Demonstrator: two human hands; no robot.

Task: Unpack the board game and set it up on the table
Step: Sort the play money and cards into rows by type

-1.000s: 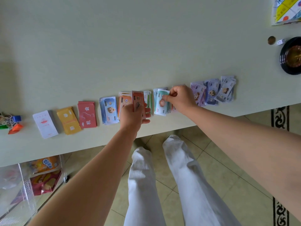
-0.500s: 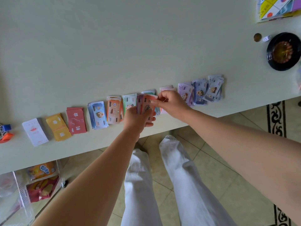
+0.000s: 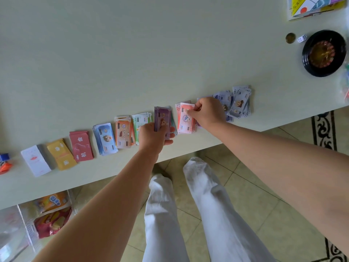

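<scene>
Play-money stack (image 3: 162, 118) gripped in the left hand (image 3: 153, 137) sits just left of the pink 200 note (image 3: 186, 121) the right hand (image 3: 209, 110) pinches.

Matt table (image 3: 132, 53), glossy paper notes (image 3: 186, 118)

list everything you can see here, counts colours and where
table: 1, pale green, upper view
card decks: 3, white, yellow, red, left end of the row
banknote piles: blue, orange, green, pink, overlapping lilac, count unclear, along the near edge
purple banknotes: 1 bundle, in the left hand
roulette wheel: 1, black, far right
die: 1, white, left of the wheel
coin: 1, brown, beside the die
game board: 1, multicoloured, top right corner
game pieces: blue, orange, left edge, count unclear
snack packets: 2, orange and red, under the table
left hand: grips the purple banknotes
right hand: pinches the top pink banknote
</scene>
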